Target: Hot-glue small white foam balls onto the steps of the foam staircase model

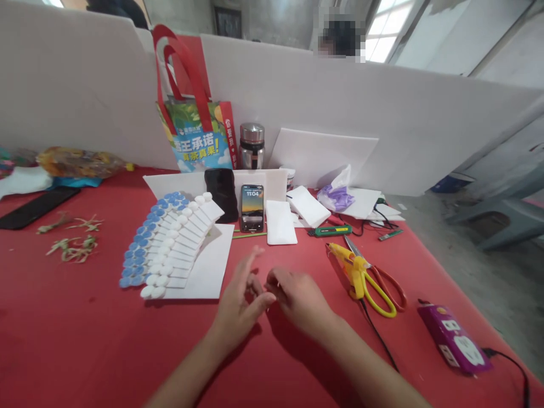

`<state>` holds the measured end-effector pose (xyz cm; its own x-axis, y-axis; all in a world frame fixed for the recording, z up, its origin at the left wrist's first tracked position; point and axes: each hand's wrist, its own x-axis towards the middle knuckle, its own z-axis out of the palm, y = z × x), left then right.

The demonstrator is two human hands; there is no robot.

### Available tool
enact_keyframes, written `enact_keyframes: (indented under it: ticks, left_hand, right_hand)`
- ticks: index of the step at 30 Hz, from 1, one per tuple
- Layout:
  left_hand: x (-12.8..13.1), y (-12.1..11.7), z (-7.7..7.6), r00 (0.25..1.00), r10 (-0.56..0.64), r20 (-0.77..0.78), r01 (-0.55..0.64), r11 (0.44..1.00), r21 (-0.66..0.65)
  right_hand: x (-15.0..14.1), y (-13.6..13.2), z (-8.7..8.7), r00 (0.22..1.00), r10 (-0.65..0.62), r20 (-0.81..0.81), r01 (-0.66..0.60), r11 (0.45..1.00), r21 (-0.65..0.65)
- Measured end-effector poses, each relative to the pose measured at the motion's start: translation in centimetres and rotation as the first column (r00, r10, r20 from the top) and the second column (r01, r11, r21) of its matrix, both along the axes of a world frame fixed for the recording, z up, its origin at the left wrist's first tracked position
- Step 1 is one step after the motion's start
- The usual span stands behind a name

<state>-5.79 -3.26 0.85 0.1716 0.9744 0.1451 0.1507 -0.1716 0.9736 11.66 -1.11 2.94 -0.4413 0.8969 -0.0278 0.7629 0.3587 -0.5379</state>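
My left hand (242, 300) is over the red tablecloth (102, 357), fingers apart, some stretched out and others bent, its thumb close to the fingertips of my right hand. My right hand (301, 297) has its fingers curled together; whatever may be between them is hidden. To the left lies a fan-shaped piece (181, 241) of white strips edged with white and blue round caps, resting partly on a white board (212, 272). A yellow glue gun (351, 266) lies right of my hands, against scissors (382, 289) with yellow and red handles.
Behind my hands are a lit phone (252, 209), a dark phone (221, 195), white pads (281, 222) and a green cutter (330, 230). A steel flask (252, 147) and carrier bag (198, 139) stand farther back. A purple power strip (453, 340) lies at right, with cords.
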Motion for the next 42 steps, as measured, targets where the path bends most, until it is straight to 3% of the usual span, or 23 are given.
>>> enact_keyframes:
  ticks: [3, 6, 9, 13, 16, 19, 22, 26, 29, 34, 39, 42]
  left_hand:
    - [1.3, -0.2, 1.2, 0.977, -0.209, 0.051, 0.215, 0.966, -0.144]
    - [2.3, -1.3, 1.1, 0.957, -0.238, 0.163, 0.277, 0.918, -0.284]
    - [2.4, -2.5, 0.1, 0.947, -0.230, 0.226, 0.302, 0.878, -0.373]
    - [2.2, -3.3, -0.9, 0.944, -0.058, 0.326, 0.194, 0.894, -0.405]
    - [2.3, -3.3, -0.9, 0.872, 0.130, 0.472, 0.138, 0.860, -0.491]
    - [2.3, -3.2, -0.8, 0.737, 0.252, 0.627, 0.227, 0.782, -0.581]
    - [2.4, -3.3, -1.0, 0.571, 0.249, 0.782, 0.408, 0.740, -0.534]
    - [2.7, -3.4, -1.0, 0.398, 0.271, 0.876, 0.549, 0.695, -0.465]
    - [3.0, -3.1, -0.5, 0.362, 0.360, 0.860, 0.569, 0.645, -0.510]
    - [3.4, -2.9, 0.7, 0.345, 0.416, 0.841, 0.573, 0.617, -0.540]
    - [4.1, -3.3, 1.7, 0.303, 0.416, 0.858, 0.543, 0.665, -0.514]
    - [3.5, -3.2, 1.8, 0.264, 0.364, 0.893, 0.553, 0.701, -0.450]
  right_hand:
    - [1.1, -2.4, 1.0, 0.978, 0.064, -0.200, -0.065, 0.998, 0.006]
    - [1.9, -4.0, 2.4, 0.902, 0.020, -0.430, -0.060, 0.995, -0.080]
    - [2.8, -4.9, 2.5, 0.799, -0.124, -0.588, -0.087, 0.944, -0.317]
    - [4.2, -5.5, 0.7, 0.584, -0.424, -0.692, -0.142, 0.786, -0.602]
    - [5.3, -5.8, 0.0, 0.447, -0.545, -0.709, 0.020, 0.799, -0.601]
    - [5.9, -6.1, 0.5, 0.354, -0.561, -0.748, 0.296, 0.826, -0.480]
    - [5.8, -6.2, 1.2, 0.412, -0.515, -0.752, 0.403, 0.843, -0.356]
    - [4.4, -6.3, 1.0, 0.609, -0.351, -0.711, 0.328, 0.928, -0.177]
    - [3.2, -6.5, 0.3, 0.716, -0.204, -0.667, 0.236, 0.971, -0.044]
    - [1.8, -6.8, -1.4, 0.800, -0.147, -0.582, 0.210, 0.977, 0.042]
    - [0.9, -6.2, -2.5, 0.848, -0.023, -0.529, 0.190, 0.946, 0.264]
    - [2.3, -5.7, -2.5, 0.849, -0.097, -0.519, 0.291, 0.906, 0.306]
